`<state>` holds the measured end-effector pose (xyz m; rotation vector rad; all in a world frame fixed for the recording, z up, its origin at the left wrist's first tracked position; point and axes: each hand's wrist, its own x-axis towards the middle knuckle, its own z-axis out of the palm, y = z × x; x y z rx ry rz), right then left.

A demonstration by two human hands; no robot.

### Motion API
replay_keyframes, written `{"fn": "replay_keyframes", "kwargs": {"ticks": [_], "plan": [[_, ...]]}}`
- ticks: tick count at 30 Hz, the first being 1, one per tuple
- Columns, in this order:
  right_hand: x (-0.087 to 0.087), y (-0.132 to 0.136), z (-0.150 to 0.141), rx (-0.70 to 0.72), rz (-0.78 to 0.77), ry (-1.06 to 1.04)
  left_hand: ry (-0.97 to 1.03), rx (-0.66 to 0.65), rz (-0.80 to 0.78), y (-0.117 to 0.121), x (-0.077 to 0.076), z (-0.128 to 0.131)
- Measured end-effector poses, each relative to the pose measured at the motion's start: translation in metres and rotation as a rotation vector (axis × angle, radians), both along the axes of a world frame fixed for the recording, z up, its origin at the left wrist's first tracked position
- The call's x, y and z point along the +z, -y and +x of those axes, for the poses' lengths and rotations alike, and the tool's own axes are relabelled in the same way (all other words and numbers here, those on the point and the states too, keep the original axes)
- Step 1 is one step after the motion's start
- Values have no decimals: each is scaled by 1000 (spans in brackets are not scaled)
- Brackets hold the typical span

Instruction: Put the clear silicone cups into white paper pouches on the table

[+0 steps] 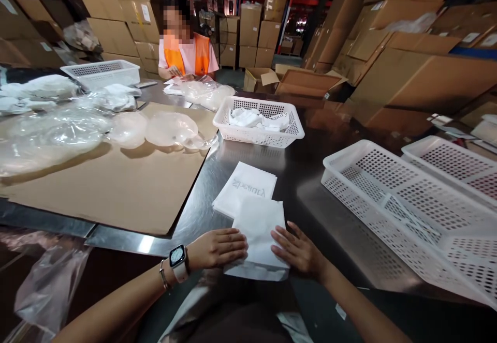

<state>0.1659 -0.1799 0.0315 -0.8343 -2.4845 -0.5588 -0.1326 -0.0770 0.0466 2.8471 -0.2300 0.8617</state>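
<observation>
My left hand [217, 248] and my right hand [297, 252] lie flat on either side of a white folded bag [258, 229] at the near edge of a steel table [310, 177]. Fingers of both hands press on its lower part. Under its far end sits a second white bag with grey lettering [244, 188]. A watch is on my left wrist. Beyond the bags stands a white perforated basket [258, 133] with several white folded items inside.
A brown cardboard sheet [108, 182] covers the table's left, with clear plastic bags [128, 128] on it. Large empty white baskets [407, 198] lie at the right. A person in an orange vest [186, 53] works at the far end. Cardboard boxes are stacked all around.
</observation>
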Motion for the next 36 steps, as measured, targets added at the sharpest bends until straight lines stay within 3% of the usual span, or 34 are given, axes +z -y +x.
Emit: {"fn": "replay_keyframes", "kwargs": {"ticks": [10, 14, 18, 21, 25, 29, 36], "plan": [[6, 30, -15, 16, -46, 54, -30, -8, -22, 2, -2, -4], [-1, 35, -9, 82, -233, -20, -53, 10, -146, 7, -2, -6], [-9, 41, -13, 87, -378, -318, -34, 100, -390, 22, -9, -9], [-10, 46, -28, -83, -392, -568, -2, 348, -624, 39, -17, -6], [-7, 48, -49, -503, -441, -807, 76, 684, -827, 57, -27, 8], [-9, 44, -61, -665, -377, -911, 183, 876, -781, 62, -30, 23], [-15, 37, -65, -781, -222, -820, 169, 947, -633, 60, -30, 31]]}}
